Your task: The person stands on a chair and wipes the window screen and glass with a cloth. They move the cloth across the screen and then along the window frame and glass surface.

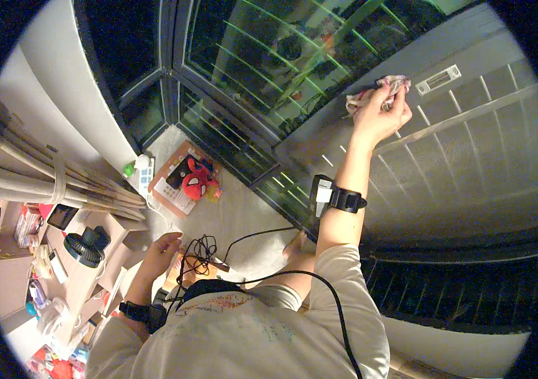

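Note:
My right hand (380,116) grips a crumpled cloth (394,85), pale with reddish and dark patches. It presses the cloth to the grey frame of a sliding glass door or window (477,45), beside a recessed latch (438,79). The hazy glass pane (463,156) spreads to the right of my forearm, with streaky light lines across it. My left hand (159,253) hangs low at my left side with loosely bent fingers and nothing visible in it. It is near a tangled black cable (198,253).
On the floor in the corner lie a red plush toy (195,185), an orange-brown board (162,189) and a power strip (146,175). At left, a small black fan (84,246) stands on a cluttered desk (77,289) beside tied curtains (60,182). A black cable (330,284) crosses my shirt.

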A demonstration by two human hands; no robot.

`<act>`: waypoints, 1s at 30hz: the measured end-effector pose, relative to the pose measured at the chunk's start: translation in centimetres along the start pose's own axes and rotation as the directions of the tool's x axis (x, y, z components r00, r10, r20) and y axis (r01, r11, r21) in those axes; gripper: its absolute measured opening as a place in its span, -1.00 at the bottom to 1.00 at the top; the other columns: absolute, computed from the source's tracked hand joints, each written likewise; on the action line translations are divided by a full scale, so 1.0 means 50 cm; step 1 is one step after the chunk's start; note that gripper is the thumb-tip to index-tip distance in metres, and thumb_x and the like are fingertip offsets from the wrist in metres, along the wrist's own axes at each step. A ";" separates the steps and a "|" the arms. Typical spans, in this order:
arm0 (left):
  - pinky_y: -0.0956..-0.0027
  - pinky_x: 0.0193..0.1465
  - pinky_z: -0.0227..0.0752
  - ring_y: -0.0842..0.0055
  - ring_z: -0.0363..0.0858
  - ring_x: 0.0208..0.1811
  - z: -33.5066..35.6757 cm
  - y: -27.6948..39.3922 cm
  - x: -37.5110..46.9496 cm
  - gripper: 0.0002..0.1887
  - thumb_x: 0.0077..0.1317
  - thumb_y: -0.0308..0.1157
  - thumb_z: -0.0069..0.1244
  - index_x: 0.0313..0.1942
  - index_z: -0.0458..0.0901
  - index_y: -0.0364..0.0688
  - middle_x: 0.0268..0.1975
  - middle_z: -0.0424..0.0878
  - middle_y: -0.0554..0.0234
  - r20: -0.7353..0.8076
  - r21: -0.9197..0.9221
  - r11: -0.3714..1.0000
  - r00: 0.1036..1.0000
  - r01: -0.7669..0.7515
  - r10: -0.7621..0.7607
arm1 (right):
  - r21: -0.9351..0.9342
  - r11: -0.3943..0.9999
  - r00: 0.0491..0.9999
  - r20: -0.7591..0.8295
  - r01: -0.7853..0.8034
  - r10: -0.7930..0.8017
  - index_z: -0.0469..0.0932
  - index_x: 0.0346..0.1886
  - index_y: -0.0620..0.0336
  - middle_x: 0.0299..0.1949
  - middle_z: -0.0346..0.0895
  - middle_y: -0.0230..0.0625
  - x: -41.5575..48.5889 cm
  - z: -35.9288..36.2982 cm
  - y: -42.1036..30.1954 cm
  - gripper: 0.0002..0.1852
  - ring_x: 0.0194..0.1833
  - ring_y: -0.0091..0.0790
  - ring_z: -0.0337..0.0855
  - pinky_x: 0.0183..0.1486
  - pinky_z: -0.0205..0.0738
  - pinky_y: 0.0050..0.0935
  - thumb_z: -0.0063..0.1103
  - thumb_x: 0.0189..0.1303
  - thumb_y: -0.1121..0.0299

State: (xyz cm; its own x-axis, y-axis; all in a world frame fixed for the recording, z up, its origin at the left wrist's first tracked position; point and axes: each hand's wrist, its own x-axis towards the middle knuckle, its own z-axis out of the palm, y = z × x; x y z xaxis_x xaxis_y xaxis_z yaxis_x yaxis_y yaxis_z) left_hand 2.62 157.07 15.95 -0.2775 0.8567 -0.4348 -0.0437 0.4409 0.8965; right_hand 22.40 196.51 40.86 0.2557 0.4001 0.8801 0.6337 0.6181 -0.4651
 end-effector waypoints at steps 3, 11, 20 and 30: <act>0.43 -0.05 0.40 0.51 0.57 -0.17 -0.010 -0.003 0.000 -0.67 0.34 -0.32 -0.07 0.03 0.49 -0.31 -0.18 0.64 0.13 -0.020 -0.019 1.000 1.000 -0.006 0.006 | -0.019 0.999 0.999 -0.012 -0.047 0.047 0.46 0.13 0.25 -0.20 0.36 -0.13 -0.018 0.008 0.012 -0.55 -0.21 -0.25 0.45 -0.10 0.36 -0.35 0.12 0.17 0.29; 0.45 -0.05 0.39 0.53 0.53 -0.15 -0.019 -0.051 -0.034 -0.68 0.34 -0.34 -0.07 0.01 0.50 -0.33 -0.15 0.62 0.15 -0.009 -0.002 0.998 0.998 -0.068 0.068 | -0.097 0.976 0.961 0.183 -0.195 0.210 0.51 0.10 0.07 -0.35 0.28 -0.31 -0.322 -0.008 0.169 -0.62 -0.35 -0.36 0.41 -0.23 0.37 -0.40 0.14 0.18 0.33; 0.46 -0.04 0.39 0.57 0.52 -0.11 -0.011 -0.054 -0.066 -0.67 0.37 -0.31 -0.11 0.04 0.49 -0.32 -0.15 0.62 0.18 -0.031 -0.061 0.997 0.999 -0.043 0.042 | -0.035 0.999 0.959 0.281 -0.022 0.031 0.55 0.01 0.18 -0.37 0.30 -0.30 -0.249 -0.047 0.157 -0.65 -0.36 -0.36 0.41 -0.21 0.38 -0.35 0.20 0.15 0.31; 0.43 -0.07 0.40 0.51 0.51 -0.18 0.002 -0.073 -0.058 -0.64 0.36 -0.24 -0.10 0.08 0.47 -0.24 -0.14 0.60 0.17 -0.030 -0.092 0.996 1.000 -0.003 0.000 | -0.272 0.919 0.954 -0.014 0.286 -0.300 0.56 -0.03 0.14 -0.27 0.33 -0.21 -0.064 0.014 0.079 -0.69 -0.46 -0.30 0.49 -0.48 0.41 -0.39 0.19 0.13 0.34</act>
State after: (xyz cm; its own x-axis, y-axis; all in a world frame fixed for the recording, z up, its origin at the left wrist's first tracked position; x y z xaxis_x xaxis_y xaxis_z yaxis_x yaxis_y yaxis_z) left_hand 3.68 153.01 13.90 -0.3059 0.8485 -0.4318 -0.1312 0.4116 0.9019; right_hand 23.60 198.14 36.12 0.0636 0.1865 0.9804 0.8539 0.4984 -0.1502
